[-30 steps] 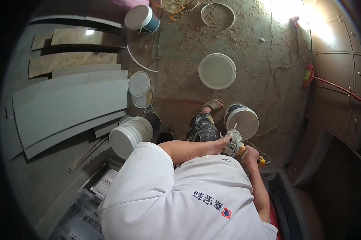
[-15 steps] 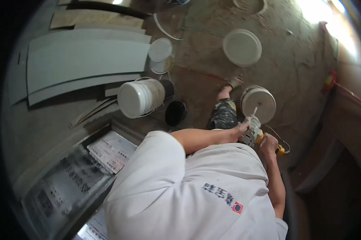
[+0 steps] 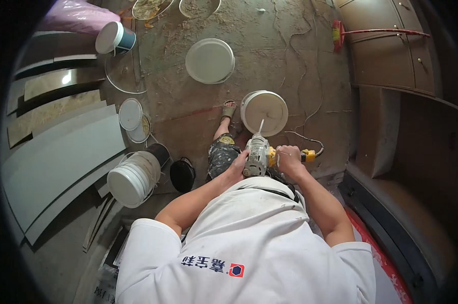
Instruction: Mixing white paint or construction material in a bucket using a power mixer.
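Note:
Both of my hands are closed on a grimy silver-and-yellow power drill point(image 3: 257, 157) with a pale shaft pointing forward and down over a white bucket point(image 3: 268, 105) of beige-grey material; whether the shaft touches it I cannot tell. My left hand point(image 3: 238, 165) wraps round the left side of the metal body. My right hand point(image 3: 289, 160) grips the yellow rear handle, from which a cable point(image 3: 317, 144) runs off to the right. My paint-spattered leg and a sandalled foot point(image 3: 228, 108) show just left of the bucket.
A white round tub point(image 3: 209, 61) stands farther forward. Leaning boards point(image 3: 61, 157), stacked white buckets point(image 3: 128, 185), lids point(image 3: 130, 112), a black bucket point(image 3: 181, 174) and a pink bag point(image 3: 79, 16) line the left. Brown cabinets point(image 3: 377, 61) and a red-handled broom point(image 3: 339, 35) are on the right.
The view has swung, so the floor items sit farther left than half a second ago. The drill and both hands appear farther left and more upright, still gripped the same way.

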